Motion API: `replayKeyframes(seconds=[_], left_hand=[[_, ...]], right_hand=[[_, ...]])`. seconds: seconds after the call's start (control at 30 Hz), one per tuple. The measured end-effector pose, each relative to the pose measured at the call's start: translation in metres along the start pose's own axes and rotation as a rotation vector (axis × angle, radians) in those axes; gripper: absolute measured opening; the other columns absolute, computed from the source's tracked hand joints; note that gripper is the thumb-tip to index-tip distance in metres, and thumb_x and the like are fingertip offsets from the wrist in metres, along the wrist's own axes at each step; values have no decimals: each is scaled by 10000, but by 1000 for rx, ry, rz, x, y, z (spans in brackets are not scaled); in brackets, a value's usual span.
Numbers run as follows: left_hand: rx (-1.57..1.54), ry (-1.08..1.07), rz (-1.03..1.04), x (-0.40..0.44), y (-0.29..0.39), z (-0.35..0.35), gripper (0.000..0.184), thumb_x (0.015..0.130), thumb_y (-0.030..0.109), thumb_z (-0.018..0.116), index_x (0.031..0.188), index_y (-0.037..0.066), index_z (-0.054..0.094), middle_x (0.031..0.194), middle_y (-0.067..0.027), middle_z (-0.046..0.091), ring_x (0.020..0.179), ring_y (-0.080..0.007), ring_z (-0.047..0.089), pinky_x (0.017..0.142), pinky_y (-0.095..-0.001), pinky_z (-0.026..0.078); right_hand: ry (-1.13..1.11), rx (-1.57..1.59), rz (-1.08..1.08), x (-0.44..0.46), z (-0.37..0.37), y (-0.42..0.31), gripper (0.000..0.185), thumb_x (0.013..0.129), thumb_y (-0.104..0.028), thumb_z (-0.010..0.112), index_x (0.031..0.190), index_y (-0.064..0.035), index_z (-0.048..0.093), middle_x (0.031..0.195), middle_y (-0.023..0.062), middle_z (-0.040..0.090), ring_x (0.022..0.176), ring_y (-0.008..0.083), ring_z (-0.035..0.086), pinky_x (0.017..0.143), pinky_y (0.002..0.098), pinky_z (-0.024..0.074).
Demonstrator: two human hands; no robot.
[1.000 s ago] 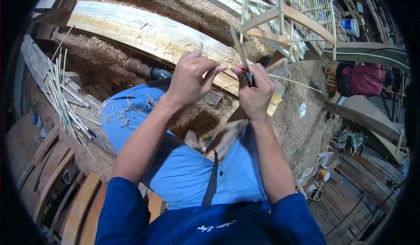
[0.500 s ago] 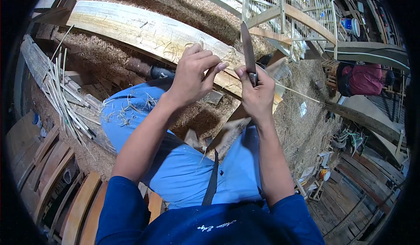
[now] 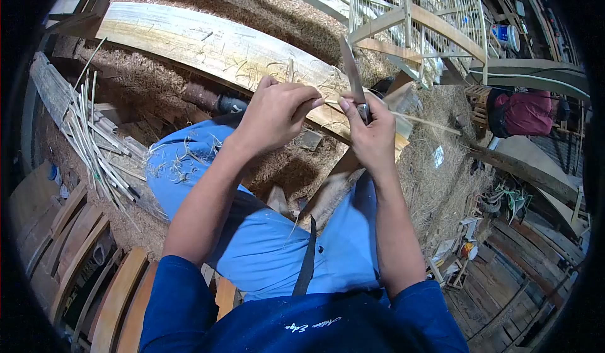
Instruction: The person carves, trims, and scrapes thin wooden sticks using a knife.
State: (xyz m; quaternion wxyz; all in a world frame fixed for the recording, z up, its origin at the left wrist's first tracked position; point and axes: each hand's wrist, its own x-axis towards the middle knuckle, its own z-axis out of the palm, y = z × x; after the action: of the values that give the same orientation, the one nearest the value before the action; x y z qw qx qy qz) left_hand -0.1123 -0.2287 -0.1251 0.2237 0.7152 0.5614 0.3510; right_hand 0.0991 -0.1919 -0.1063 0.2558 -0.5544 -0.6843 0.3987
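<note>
A thin pale strip [image 3: 428,123] runs between my two hands and sticks out to the right past my right hand. The fingers of my left hand [image 3: 277,113] pinch its left end. My right hand [image 3: 372,132] is closed on a knife [image 3: 353,71], its blade pointing up, with the thumb against the strip. Behind both hands lies a long wooden plank [image 3: 189,41] with curled shavings on it. More shavings [image 3: 183,161] cling to the blue trousers over my left knee.
A bundle of thin sticks [image 3: 91,142] rests on a board at the left. At the upper right stands a slatted wooden cage [image 3: 419,25]. Beyond it are a white bucket [image 3: 506,38] and a dark red bag [image 3: 529,112]. Curved wooden pieces [image 3: 123,299] stand at the lower left.
Both hands have shifted slightly relative to each other along the strip. The knife blade swung more upright, then tilted back a little to the left.
</note>
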Motion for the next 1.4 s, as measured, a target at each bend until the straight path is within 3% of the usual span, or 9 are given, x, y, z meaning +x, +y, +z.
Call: replayKeyframes(seconds=[0.07, 0.1, 0.17, 0.2, 0.33, 0.67, 0.7, 0.77, 1.4], left_hand=[[0, -141, -77, -4, -3, 0, 100, 987, 126, 683, 1053, 55, 706, 827, -160, 707, 824, -358, 688, 708, -448, 465], [-2, -143, -78, -6, -6, 4, 100, 987, 126, 683, 1053, 55, 706, 827, -160, 707, 824, -358, 688, 708, -448, 465], [-88, -91, -134, -9, -11, 17, 126, 1001, 113, 657, 1123, 79, 659, 816, -193, 709, 796, -442, 685, 682, -530, 482], [-92, -91, -134, -8, -9, 19, 126, 1001, 113, 657, 1123, 79, 659, 816, -193, 709, 796, -442, 685, 682, -530, 482], [-61, -144, -179, -8, -13, 34, 152, 999, 122, 659, 1138, 96, 604, 770, -232, 691, 743, -473, 680, 634, -583, 497], [58, -181, -170, -9, -22, 38, 150, 1009, 179, 629, 1084, 67, 562, 738, -223, 686, 706, -456, 696, 613, -581, 528], [58, -183, -171, -8, -22, 38, 150, 1009, 179, 629, 1084, 67, 562, 738, -223, 686, 706, -456, 696, 613, -581, 528], [59, -184, -176, -8, -21, 37, 146, 1005, 169, 625, 1082, 62, 564, 740, -227, 687, 709, -458, 697, 617, -586, 530], [43, -177, -130, -6, -15, 34, 150, 968, 140, 658, 1016, 30, 568, 745, -236, 678, 732, -465, 695, 616, -570, 527]], right_hand=[[185, -144, -323, 0, 2, 5, 319, 1003, -146, 724, 1302, -34, 718, 1056, 128, 600, 894, 225, 617, 781, 352, 514], [184, -145, -321, -4, 2, 6, 319, 1003, -146, 724, 1302, -34, 718, 1056, 128, 600, 894, 225, 617, 781, 352, 514], [139, -107, -137, -18, 0, 9, 444, 1029, -88, 656, 1473, -86, 631, 1225, 162, 534, 1095, 304, 617, 912, 370, 521], [132, -165, -133, -25, 2, 16, 480, 1039, -41, 606, 1514, -112, 600, 1152, 187, 617, 1030, 306, 662, 887, 389, 537], [137, -112, -160, -48, 22, 25, 535, 1025, -8, 603, 1547, -115, 559, 987, 235, 703, 848, 344, 694, 822, 434, 548], [45, -81, -120, -48, 27, 26, 614, 986, 59, 594, 1559, -154, 554, 924, 215, 653, 797, 340, 654, 779, 433, 539], [44, -80, -118, -48, 26, 25, 614, 986, 59, 594, 1559, -154, 554, 924, 215, 653, 797, 340, 654, 779, 433, 539], [2, -79, -57, -48, 26, 23, 511, 1036, -20, 585, 1539, -111, 567, 1182, 259, 730, 1039, 349, 737, 940, 397, 551], [16, -98, -64, -48, 31, 28, 510, 1033, -16, 584, 1534, -114, 578, 1155, 247, 741, 980, 339, 737, 913, 396, 554]])
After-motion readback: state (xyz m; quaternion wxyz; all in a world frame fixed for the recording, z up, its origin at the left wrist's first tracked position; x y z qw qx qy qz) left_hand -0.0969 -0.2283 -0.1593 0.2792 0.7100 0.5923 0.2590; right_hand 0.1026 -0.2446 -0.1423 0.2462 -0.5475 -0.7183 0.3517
